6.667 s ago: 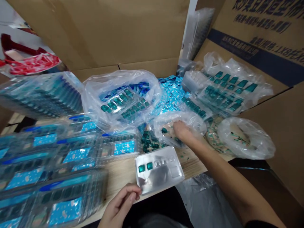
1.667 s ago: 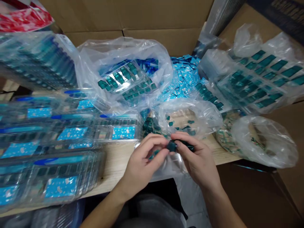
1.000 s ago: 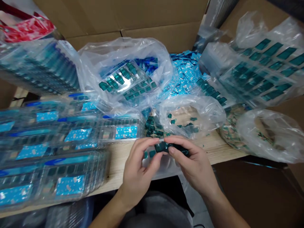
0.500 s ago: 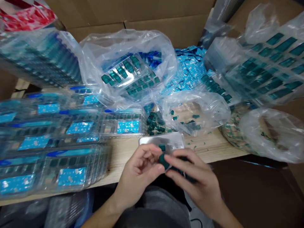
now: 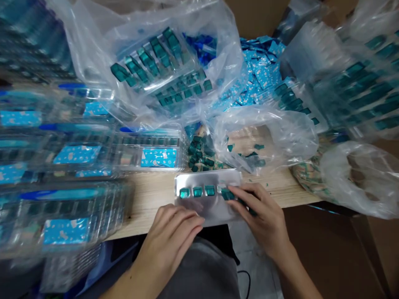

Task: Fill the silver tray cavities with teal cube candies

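A shallow clear plastic tray (image 5: 204, 180) lies at the table's front edge, with several glossy green plastic pieces (image 5: 197, 191) in a row of slots. My right hand (image 5: 262, 214) pinches a green plastic piece (image 5: 227, 193) at the right end of that row, thumb and forefinger over the tray. More dark green seems to sit under its curled fingers, mostly hidden. My left hand (image 5: 176, 232) lies flat over the tray's front left edge, fingers stretched out and nothing seen in them. Behind the tray is a heap of loose green pieces (image 5: 199, 153).
Stacked clear packs (image 5: 77, 207) with blue packets fill the left. An open plastic bag (image 5: 218, 25) holds trays of green pieces at the back, beside a pile of blue packets (image 5: 264, 70). Smaller bags (image 5: 289, 128) stand right, one with scraps (image 5: 308, 178).
My hands have parted from over the tray. The left moved down and left and flattened out; the right brought a green piece to the tray's row. The view has shifted.
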Motion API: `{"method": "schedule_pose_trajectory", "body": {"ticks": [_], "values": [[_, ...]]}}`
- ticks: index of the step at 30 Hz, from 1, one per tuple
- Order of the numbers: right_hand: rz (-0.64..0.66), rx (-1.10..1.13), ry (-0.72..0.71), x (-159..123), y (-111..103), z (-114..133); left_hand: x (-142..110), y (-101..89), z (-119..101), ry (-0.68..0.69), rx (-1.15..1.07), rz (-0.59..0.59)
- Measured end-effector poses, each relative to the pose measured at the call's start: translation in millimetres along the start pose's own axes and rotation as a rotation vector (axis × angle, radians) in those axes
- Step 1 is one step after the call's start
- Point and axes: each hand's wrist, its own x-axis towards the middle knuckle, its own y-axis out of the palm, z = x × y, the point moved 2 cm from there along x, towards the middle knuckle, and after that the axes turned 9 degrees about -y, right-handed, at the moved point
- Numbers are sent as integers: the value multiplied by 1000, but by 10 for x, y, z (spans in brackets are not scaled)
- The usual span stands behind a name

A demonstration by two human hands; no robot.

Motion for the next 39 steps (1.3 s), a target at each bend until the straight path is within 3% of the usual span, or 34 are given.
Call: {"method": "schedule_pose_trajectory", "body": {"ticks": [5, 11, 16, 18, 21, 25, 27, 30, 35, 39], "values": [[166, -106, -61, 90, 20, -65, 27, -10, -5, 47, 182, 27], [255, -132, -5, 44, 37, -59, 82, -38, 9, 48, 167, 115], [98, 166, 234, 106, -68, -44, 134, -127, 4, -5, -53, 83], [111, 351, 335, 120, -122, 9, 163, -137, -12, -55, -174, 78], [125, 568, 392, 111, -149, 133, 225, -94, -62, -136, -330, 52], [-24, 631, 437, 56, -105, 255, 310, 40, -163, -214, -482, 83], [-102, 549, 399, 26, -89, 290, 339, 93, -198, -249, -557, 89], [-149, 416, 229, -2, -98, 331, 375, 114, -208, -338, -702, 84], [-77, 341, 44, 7, -148, 331, 455, 55, -197, -426, -965, 190], [-43, 388, 15, 69, -168, 311, 470, 10, -187, -392, -939, 213]]}}
